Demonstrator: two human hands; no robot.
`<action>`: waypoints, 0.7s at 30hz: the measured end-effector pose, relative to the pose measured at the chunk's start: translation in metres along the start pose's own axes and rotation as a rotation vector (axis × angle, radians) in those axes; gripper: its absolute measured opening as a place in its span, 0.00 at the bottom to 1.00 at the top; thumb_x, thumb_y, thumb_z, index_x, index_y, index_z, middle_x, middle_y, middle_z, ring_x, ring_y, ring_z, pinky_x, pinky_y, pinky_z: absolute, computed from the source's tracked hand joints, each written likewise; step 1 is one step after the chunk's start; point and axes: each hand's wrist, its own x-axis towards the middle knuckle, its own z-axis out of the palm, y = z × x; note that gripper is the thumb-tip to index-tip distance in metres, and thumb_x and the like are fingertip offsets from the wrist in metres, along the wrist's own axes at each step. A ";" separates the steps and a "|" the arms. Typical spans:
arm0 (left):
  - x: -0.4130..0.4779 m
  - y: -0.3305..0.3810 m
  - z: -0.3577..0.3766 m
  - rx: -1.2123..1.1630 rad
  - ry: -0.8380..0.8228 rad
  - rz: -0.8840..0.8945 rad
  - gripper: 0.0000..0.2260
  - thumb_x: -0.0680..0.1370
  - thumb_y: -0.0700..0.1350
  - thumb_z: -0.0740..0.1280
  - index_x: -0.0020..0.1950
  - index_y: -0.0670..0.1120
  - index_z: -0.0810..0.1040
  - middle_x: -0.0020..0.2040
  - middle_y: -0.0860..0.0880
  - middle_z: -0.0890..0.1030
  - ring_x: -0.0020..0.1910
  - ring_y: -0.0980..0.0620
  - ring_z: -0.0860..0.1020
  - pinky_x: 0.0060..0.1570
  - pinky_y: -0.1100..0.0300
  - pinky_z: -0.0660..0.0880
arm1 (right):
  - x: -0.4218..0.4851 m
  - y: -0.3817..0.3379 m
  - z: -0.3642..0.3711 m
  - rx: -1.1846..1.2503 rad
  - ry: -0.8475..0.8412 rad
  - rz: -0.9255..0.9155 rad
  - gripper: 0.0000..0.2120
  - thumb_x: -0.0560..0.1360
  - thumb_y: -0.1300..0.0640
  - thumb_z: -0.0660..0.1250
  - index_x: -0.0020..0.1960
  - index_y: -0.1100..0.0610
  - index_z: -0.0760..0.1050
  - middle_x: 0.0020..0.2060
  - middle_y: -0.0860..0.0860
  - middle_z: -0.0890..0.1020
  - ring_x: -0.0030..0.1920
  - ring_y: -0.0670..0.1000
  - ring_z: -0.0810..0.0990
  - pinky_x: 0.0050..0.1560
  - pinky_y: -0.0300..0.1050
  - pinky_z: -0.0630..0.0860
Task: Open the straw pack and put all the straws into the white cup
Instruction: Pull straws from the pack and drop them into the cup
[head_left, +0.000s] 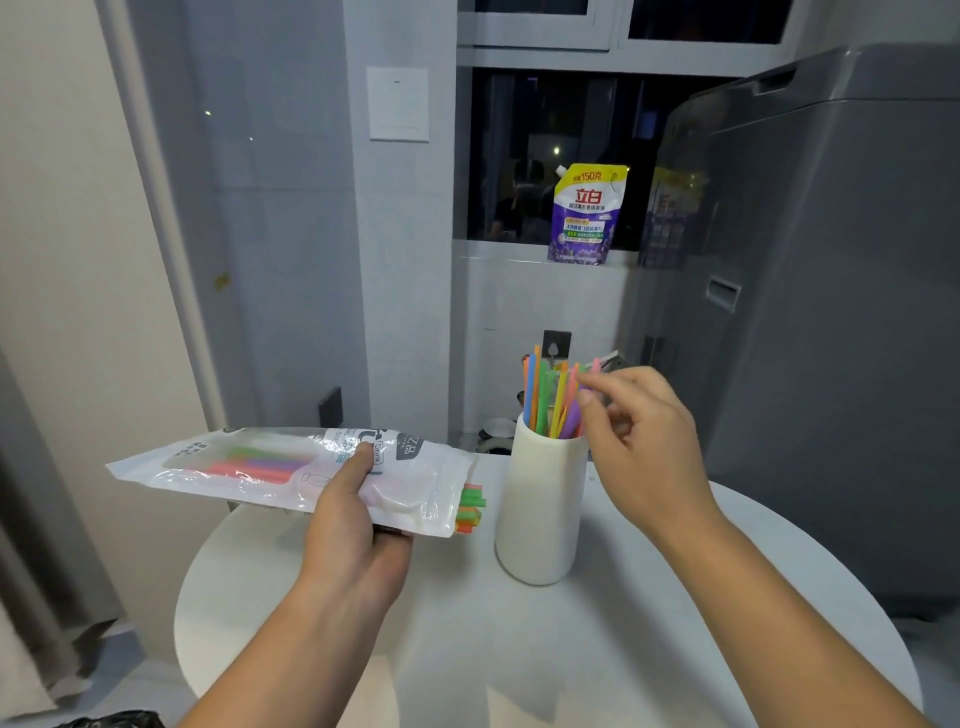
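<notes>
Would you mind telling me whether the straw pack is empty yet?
Not empty: straw ends poke from the pack's open end, and more show through its clear plastic.

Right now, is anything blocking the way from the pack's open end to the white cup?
Nothing visible does. The straw pack, held in the left hand, has its open end facing the white cup, with only bare table between them. The right hand is at the straws in the cup.

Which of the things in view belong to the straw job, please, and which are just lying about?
Job: straw pack in the left hand; straws in the white cup; white cup; right hand.

Lying about: detergent pouch on the sill; grey appliance.
</notes>
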 end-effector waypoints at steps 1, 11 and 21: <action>0.000 0.000 0.000 0.002 -0.001 0.003 0.12 0.82 0.43 0.68 0.66 0.48 0.78 0.52 0.48 0.88 0.48 0.49 0.88 0.52 0.42 0.81 | -0.002 0.001 0.002 -0.020 -0.036 0.036 0.11 0.81 0.54 0.67 0.59 0.52 0.84 0.51 0.48 0.76 0.42 0.44 0.78 0.45 0.37 0.75; -0.006 0.009 0.008 -0.010 -0.040 -0.020 0.15 0.83 0.45 0.66 0.68 0.45 0.77 0.59 0.43 0.86 0.56 0.40 0.85 0.54 0.29 0.78 | -0.013 -0.025 -0.006 0.197 -0.014 0.318 0.24 0.79 0.39 0.55 0.38 0.57 0.76 0.31 0.53 0.79 0.30 0.49 0.74 0.34 0.52 0.75; -0.030 0.008 0.029 0.217 -0.120 0.247 0.17 0.80 0.41 0.70 0.68 0.40 0.78 0.60 0.40 0.85 0.54 0.45 0.85 0.56 0.49 0.82 | -0.067 -0.072 0.040 0.959 -0.412 1.186 0.30 0.82 0.33 0.51 0.47 0.59 0.73 0.24 0.56 0.76 0.19 0.52 0.68 0.24 0.37 0.64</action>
